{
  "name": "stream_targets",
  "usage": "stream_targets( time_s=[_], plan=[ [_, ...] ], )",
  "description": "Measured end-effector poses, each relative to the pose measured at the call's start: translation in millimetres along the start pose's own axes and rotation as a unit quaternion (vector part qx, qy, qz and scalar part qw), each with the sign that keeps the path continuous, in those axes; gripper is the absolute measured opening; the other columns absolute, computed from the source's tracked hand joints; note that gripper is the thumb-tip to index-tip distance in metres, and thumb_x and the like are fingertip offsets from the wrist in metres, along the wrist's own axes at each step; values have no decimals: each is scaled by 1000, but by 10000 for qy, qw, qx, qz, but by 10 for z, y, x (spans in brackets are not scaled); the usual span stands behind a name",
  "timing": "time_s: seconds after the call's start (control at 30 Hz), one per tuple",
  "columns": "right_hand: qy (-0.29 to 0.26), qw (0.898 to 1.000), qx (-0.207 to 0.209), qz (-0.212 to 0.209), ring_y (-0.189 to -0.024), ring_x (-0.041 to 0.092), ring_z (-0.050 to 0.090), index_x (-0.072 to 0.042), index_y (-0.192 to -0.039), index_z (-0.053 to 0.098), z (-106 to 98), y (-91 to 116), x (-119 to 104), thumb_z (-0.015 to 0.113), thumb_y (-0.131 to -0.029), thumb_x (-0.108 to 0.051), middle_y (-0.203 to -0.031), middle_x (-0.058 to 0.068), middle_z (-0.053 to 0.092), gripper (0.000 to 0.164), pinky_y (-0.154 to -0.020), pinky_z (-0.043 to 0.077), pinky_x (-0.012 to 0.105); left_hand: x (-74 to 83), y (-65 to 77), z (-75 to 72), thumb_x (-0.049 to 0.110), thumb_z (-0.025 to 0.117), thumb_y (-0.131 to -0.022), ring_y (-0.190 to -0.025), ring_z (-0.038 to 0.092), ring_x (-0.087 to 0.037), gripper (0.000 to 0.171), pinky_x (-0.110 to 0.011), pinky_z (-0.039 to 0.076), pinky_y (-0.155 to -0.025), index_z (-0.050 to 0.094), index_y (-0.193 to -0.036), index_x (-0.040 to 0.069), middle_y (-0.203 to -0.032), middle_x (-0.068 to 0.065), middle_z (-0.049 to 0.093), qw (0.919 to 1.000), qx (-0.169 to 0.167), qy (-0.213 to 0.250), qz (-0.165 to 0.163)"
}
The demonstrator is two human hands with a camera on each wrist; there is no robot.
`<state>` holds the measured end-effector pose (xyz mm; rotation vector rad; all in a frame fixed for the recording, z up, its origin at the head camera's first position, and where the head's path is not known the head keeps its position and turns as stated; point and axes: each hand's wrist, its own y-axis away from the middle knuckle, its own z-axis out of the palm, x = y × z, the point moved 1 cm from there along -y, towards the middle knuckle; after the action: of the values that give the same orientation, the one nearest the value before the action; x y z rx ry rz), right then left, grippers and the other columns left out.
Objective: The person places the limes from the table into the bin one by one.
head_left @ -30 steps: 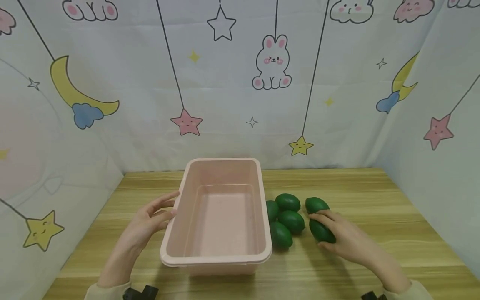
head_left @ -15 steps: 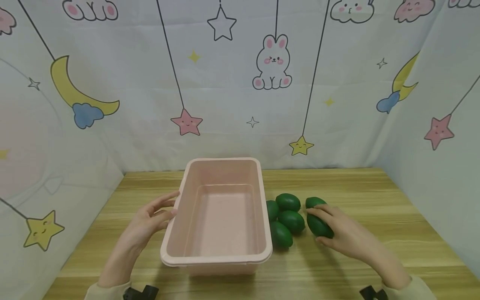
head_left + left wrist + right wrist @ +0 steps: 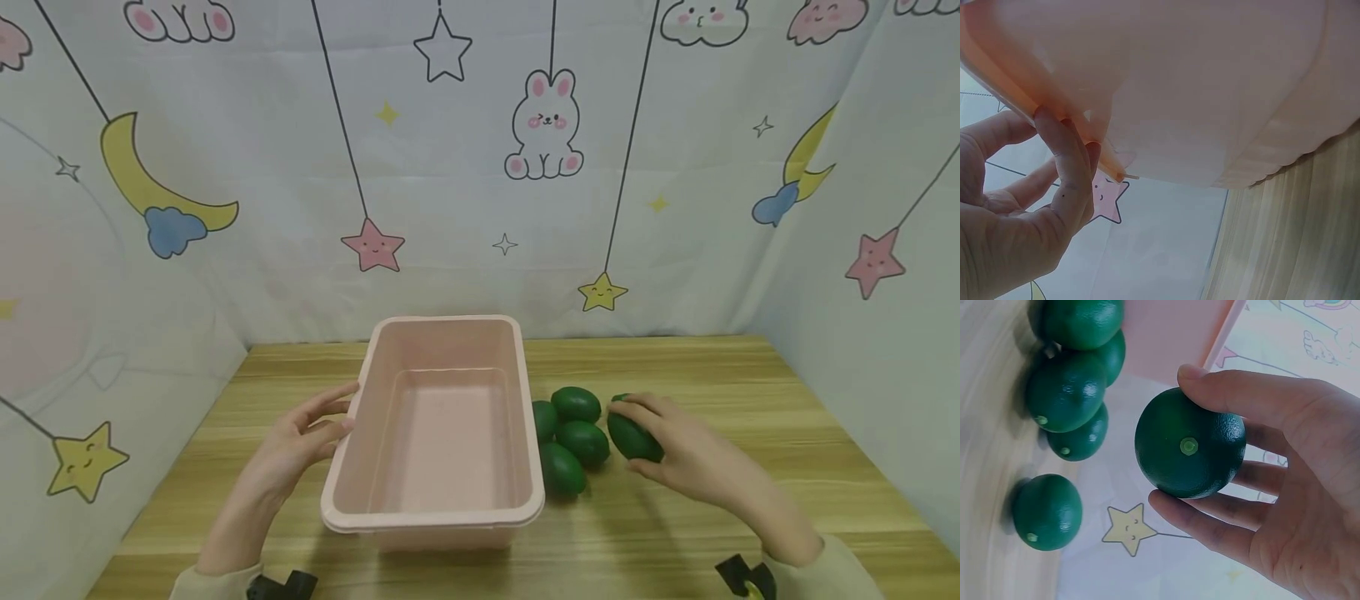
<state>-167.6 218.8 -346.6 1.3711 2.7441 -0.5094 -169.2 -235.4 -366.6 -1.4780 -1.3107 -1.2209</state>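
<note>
Pinching a glossy, dark-green oval fruit [image 3: 1189, 437] in the right hand [image 3: 681, 448], with thumb on one side and fingertips on the other; apparently clear of the wood-grained table [image 3: 697, 371]. Best to share the pressure evenly between thumb and fingers, given skin so smooth and likely to turn under a lopsided pinch. Mind the lone green fruit [image 3: 1047, 512] just beyond the held one, mostly hidden by the fingers in the head view: probably wise to rise straight up before moving sideways, to avoid nudging it. Mind also the cluster of four green fruits [image 3: 583, 444] to the left of the right hand, beside the pale pink, rectangular plastic tub [image 3: 432, 522]. Touching the tub's rim, just to the right of the left hand [image 3: 303, 433], with fingers apart and gently bent; hard to tell whether hooked under the lip. Worth pressing only lightly there, to steady without tipping.
</note>
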Motion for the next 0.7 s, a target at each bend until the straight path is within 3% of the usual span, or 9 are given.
stream_targets(
  time_s=[0.7],
  plan=[
    [-47,9995,127,-299,-111,30,60,-7,-133,54,-217,-270,-60,83,-74,-19,-127,14,58,66,-87,54,44,3,-4,-4,23,58,-96,-100,62,-2,57,-26,54,-83,36,-148,9,-135,-20,44,10000,-20,-27,-6]
  ],
)
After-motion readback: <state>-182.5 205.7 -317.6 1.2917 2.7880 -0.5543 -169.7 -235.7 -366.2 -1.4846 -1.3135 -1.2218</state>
